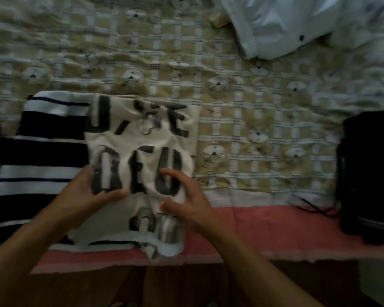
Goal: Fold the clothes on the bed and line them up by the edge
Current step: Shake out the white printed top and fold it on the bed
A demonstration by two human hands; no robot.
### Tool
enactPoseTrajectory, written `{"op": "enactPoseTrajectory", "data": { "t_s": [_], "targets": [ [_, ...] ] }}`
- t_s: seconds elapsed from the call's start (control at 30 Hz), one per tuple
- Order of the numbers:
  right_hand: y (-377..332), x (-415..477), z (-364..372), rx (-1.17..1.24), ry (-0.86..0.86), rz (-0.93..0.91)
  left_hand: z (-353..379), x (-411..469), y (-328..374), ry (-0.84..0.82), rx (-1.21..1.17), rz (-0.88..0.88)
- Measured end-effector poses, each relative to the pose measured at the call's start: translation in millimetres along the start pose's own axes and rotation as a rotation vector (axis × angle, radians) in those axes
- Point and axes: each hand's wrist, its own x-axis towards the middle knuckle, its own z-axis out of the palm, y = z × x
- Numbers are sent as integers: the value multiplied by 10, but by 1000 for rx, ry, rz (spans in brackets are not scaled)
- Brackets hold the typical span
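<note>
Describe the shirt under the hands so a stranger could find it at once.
Look at the near edge of the checked bed cover, by the pink strip. There, just right of the striped garment, lies the shirt that the left hand and right hand hold. It alone is cream with huge dark block letters.

A dimly lit bed with checked beige cover and pink sheet above brown floor.
</note>
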Motion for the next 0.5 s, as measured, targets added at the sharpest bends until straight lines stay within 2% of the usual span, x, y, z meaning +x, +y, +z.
{"op": "enactPoseTrajectory", "data": {
  "t_s": [0.1, 0.13, 0.17, 0.2, 0.23, 0.33, 0.4, 0.5],
  "targets": [
    [-278, -108, -376, 111, 8, 19, -53, 108, 75, 7, 168, 28],
    [-369, -180, -546, 129, 19, 8, -103, 321, -211, -40, 208, 4],
    [-442, -262, -738, 134, 40, -17, -135, 533, -487, -33, 238, 59],
    [-495, -357, -944, 131, 66, -46, -92, 574, -476, -24, 255, 150],
    [-541, -465, -1169, 124, 96, -72, 93, 525, -215, -73, 236, 231],
    [-584, -819, -1895, 92, 219, -104, 921, -73, 1210, -193, 125, 410],
    [-530, -1061, -2346, 98, 287, -110, 1419, -229, 1651, -311, -3, 462],
    [-284, -1341, -2890, 109, 374, -106, 2032, -190, 1968, -427, -149, 436]
  ]
}}
